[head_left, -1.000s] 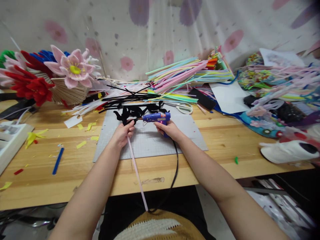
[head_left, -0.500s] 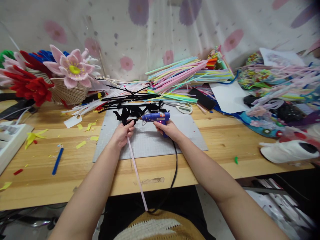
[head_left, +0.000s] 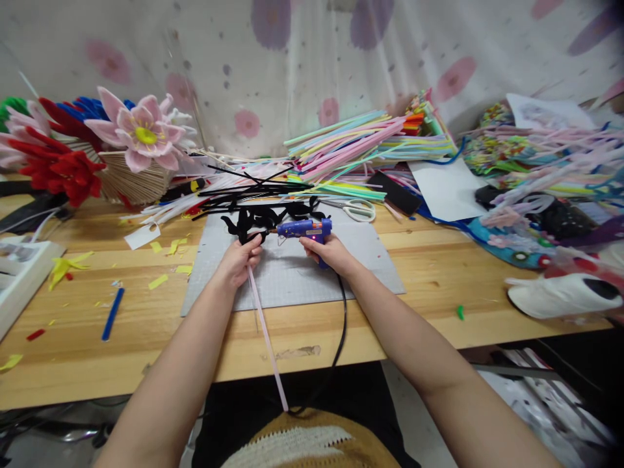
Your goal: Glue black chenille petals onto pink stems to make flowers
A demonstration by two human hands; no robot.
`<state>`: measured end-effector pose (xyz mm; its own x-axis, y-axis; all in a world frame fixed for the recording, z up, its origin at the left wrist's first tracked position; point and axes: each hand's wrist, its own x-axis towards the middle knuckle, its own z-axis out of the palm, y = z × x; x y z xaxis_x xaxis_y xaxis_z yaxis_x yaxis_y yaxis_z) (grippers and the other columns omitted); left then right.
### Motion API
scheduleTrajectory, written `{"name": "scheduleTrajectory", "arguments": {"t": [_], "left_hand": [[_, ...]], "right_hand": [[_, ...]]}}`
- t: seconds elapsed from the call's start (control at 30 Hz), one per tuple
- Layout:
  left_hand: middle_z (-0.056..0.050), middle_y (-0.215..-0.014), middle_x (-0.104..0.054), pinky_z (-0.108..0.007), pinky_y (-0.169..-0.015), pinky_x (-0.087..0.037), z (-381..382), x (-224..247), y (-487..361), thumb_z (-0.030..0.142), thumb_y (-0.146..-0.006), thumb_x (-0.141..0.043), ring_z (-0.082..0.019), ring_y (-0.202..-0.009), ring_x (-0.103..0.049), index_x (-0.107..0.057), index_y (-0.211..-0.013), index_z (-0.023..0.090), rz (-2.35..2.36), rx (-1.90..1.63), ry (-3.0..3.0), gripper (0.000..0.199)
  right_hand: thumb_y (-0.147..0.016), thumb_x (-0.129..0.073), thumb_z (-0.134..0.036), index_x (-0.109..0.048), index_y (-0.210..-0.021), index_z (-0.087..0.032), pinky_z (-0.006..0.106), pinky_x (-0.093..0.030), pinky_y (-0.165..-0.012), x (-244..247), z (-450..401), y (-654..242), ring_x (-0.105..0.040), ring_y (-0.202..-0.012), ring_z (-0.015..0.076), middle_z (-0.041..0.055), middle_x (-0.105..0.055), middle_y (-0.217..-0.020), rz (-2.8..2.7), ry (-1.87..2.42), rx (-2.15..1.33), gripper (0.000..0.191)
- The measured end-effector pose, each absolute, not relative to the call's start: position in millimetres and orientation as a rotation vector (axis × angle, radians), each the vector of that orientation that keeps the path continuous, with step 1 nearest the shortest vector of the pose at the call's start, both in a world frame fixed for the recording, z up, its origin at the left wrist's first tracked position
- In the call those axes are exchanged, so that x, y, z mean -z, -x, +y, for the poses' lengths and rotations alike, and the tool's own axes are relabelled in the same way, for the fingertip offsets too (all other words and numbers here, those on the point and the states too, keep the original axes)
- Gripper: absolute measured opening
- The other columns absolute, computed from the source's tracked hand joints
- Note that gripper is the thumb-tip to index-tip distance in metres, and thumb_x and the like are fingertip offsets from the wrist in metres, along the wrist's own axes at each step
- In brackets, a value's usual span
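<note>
My left hand is closed round a black fuzzy piece and a long pale pink stem that hangs down toward my lap. In my right hand is a blue glue gun, its small light lit and its nozzle pointing left, at or very near the black piece. A black cord runs down from the gun. Beneath both hands lies a grey cutting mat. More black curled pieces are at the mat's back edge.
Behind the mat are black stems, white-handled scissors and bundles of coloured stems. Fuzzy flowers stand back left. A blue strip and yellow scraps lie left. At right are white paper and a white object.
</note>
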<state>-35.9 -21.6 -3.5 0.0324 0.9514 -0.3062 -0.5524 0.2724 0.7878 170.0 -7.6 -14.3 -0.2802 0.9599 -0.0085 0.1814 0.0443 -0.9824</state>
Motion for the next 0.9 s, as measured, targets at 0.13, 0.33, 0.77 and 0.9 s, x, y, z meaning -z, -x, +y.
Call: {"name": "scheduleTrajectory", "arguments": {"t": [0.13, 0.33, 0.77, 0.9], "left_hand": [[0.0, -0.066, -0.05, -0.007, -0.028, -0.018, -21.2, 3.4, 36.7, 0.006, -0.068, -0.064, 0.002, -0.039, -0.035, -0.055, -0.073, 0.009, 0.942, -1.244, -0.518, 0.011], [0.0, -0.066, -0.05, -0.007, -0.027, -0.018, -20.9, 3.2, 36.2, 0.005, -0.069, -0.063, 0.002, -0.039, -0.035, -0.055, -0.073, 0.008, 0.938, -1.244, -0.516, 0.009], [0.0, -0.066, -0.051, -0.006, -0.027, -0.018, -19.4, 5.0, 38.5, 0.006, -0.071, -0.062, 0.002, -0.038, -0.036, -0.054, -0.073, 0.008, 0.918, -1.235, -0.488, 0.008], [0.0, -0.066, -0.05, -0.006, -0.027, -0.018, -19.9, 4.1, 38.1, 0.005, -0.073, -0.059, 0.002, -0.038, -0.036, -0.054, -0.073, 0.008, 0.907, -1.233, -0.477, 0.005]], "right_hand": [[-0.067, -0.059, -0.056, -0.05, -0.059, -0.016, 0.023, -0.032, -0.042, 18.0, -2.5, -173.2, -0.04, -0.04, 0.0069, -0.0023, -0.048, -0.047, -1.53, 1.239, -1.262, 0.041], [-0.068, -0.059, -0.055, -0.051, -0.06, -0.016, 0.023, -0.033, -0.042, 16.5, -4.2, -173.4, -0.04, -0.04, 0.0067, -0.0021, -0.049, -0.048, -1.506, 1.196, -1.295, 0.041], [-0.067, -0.059, -0.055, -0.05, -0.058, -0.016, 0.023, -0.032, -0.043, 14.5, -4.5, -174.4, -0.04, -0.04, 0.0071, -0.0024, -0.048, -0.048, -1.508, 1.225, -1.281, 0.041], [-0.068, -0.059, -0.055, -0.05, -0.058, -0.016, 0.023, -0.033, -0.044, 11.1, -8.4, -170.5, -0.04, -0.041, 0.0071, -0.0022, -0.048, -0.049, -1.544, 1.178, -1.307, 0.04]]}}
